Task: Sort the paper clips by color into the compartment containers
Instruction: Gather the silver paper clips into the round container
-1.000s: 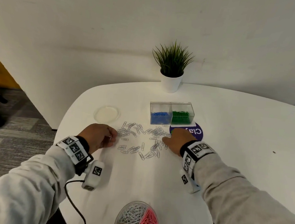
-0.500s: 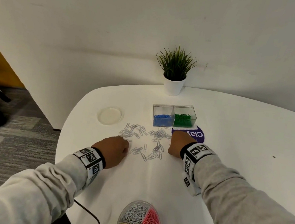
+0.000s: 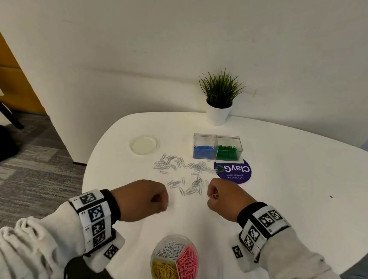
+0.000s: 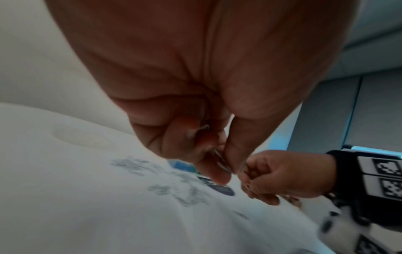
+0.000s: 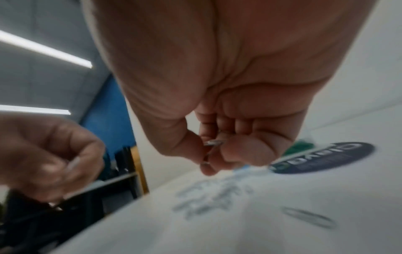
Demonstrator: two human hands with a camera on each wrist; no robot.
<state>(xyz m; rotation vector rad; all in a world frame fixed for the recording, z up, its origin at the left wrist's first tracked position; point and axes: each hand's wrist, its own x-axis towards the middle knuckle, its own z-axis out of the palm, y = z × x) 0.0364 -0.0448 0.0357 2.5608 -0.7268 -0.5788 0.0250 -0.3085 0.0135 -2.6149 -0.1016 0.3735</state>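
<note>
**Both fists closed on thin wire clips**

While white wire clips [image 3: 183, 173] lie scattered on the smooth white table [image 3: 289, 174], the left hand [image 3: 141, 200] and right hand [image 3: 224, 199] each curl around pinched clips above it, near the round, three-part clear container [image 3: 174, 266].

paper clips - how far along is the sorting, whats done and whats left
Done: blue and green clips fill the clear box; white, pink and yellow fill the round container. In hand: the left hand and right hand each pinch silver-white clips off the table. Left: the loose pile, all the same pale colour.
</note>
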